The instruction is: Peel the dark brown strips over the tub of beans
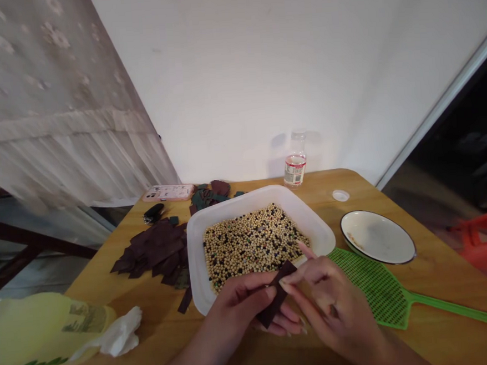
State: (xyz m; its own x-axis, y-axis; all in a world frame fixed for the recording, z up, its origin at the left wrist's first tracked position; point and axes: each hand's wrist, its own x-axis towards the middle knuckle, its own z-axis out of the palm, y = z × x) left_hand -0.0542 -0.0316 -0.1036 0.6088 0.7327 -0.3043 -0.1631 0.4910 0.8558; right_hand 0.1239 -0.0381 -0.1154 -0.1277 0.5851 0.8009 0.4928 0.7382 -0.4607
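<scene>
A dark brown strip (276,294), perhaps leather, tilts with its long axis running from upper right to lower left, held just above the near rim of a white plastic tub (245,203). The left hand (239,305) pinches its lower half between thumb and curled fingers, and the right hand (331,304) pinches its upper end between thumb and fingertips.

Across the wooden table (109,294) from the left lie a yellow plastic bag (45,330) and crumpled tissue (116,336) near the front, then a heap of dark brown pieces (152,253). A phone in a pink case (168,193) sits at the far edge. The tub holds pale beans (252,248) mixed with dark ones. Behind it stands a water bottle (295,170). Further right are an enamel dish (376,237) and a green fly swatter (378,287), just beside the right hand.
</scene>
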